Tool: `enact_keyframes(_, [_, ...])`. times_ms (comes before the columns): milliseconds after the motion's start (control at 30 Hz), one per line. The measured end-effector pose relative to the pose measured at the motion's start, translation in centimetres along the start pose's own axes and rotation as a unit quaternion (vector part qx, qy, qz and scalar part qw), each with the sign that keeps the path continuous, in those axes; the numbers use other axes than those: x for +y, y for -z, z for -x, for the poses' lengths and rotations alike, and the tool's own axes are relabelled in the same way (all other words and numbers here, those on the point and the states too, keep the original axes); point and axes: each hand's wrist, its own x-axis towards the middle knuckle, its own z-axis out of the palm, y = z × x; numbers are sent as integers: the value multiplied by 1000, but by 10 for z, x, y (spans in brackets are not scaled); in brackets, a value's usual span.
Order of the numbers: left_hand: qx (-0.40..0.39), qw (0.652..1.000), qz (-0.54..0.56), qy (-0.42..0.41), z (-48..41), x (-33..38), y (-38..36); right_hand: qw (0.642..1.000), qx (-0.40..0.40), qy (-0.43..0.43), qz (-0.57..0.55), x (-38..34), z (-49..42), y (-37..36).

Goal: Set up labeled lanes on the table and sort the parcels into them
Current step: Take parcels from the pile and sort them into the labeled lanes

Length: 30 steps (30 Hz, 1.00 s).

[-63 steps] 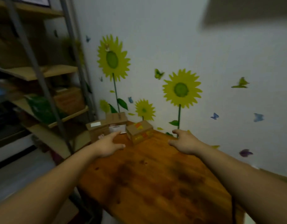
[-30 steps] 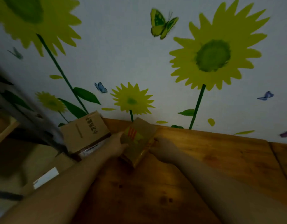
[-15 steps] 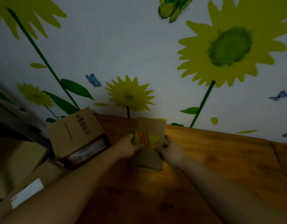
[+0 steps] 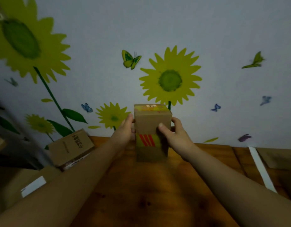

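- Sorting step, I judged: the left hand [image 4: 125, 131] and right hand [image 4: 173, 136] gripped a small box [image 4: 152, 126] from either side, fingers curled on it; it stood upright over the far part of the table [image 4: 141, 197];
- the next move probably called for reading its label and choosing a lane; no lanes showed;
- the top was wood; a second box [image 4: 71, 146] sat at its left edge; sunflower stickers [image 4: 170, 79] covered the wall [image 4: 223, 30].

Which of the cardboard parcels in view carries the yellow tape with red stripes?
The upright parcel held between the left hand and right hand; the printed box and the white-labelled box at left lack it.
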Motion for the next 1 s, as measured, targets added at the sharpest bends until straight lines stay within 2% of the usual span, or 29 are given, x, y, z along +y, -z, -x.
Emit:
enact_keyframes(167, [12, 998, -33, -58, 38, 17, -12, 999, 38, 3, -11, -21, 29, 28])
enact_keyframes(300, [-35, 996, -13, -82, 63, 24, -13, 998, 10, 27, -49, -28, 56, 47])
enact_keyframes(433, [-74, 992, 2, -99, 81, 30, -11, 995, -27, 88, -47, -37, 83, 53])
enact_keyframes(667, [-74, 993, 31, -90, 114, 39, 18, 989, -11, 112, -94, -56, 128, 32])
enact_keyframes(800, [-117, 988, 20, -100, 130, 27, 38, 992, 34, 102, -68, -58, 149, 13])
enact_keyframes(1000, [-117, 981, 33, -148, 154, 18, 48, 992, 30, 118, -40, -59, 176, 6])
